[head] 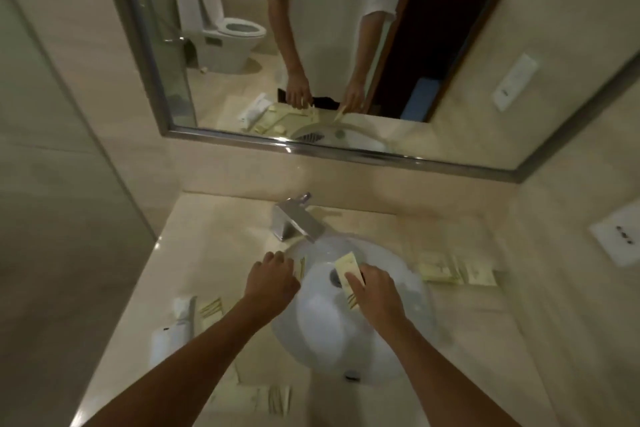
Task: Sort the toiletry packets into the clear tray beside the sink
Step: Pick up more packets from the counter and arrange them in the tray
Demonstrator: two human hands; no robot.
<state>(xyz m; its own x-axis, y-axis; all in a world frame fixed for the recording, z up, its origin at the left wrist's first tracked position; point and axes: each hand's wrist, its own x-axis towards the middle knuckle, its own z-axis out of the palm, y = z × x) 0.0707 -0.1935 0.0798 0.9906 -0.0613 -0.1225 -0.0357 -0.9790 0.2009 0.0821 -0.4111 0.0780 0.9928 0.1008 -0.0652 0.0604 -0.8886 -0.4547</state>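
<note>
My right hand (375, 291) is over the white sink (408, 291) and grips a pale yellow toiletry packet (348, 265) that sticks out toward the faucet. My left hand (272, 279) is closed at the sink's left rim, with a thin pale packet (302, 266) showing at its fingers. More pale packets lie on the counter: a row to the right of the sink (453, 270), some to the left (211, 307), some near the front edge (273, 399). The clear tray's outline is too faint to make out.
A chrome faucet (298, 222) stands behind the sink. White wrapped items (173, 329) lie at the counter's left edge. A large mirror (311, 45) hangs on the wall above. A wall socket (620, 239) sits to the right.
</note>
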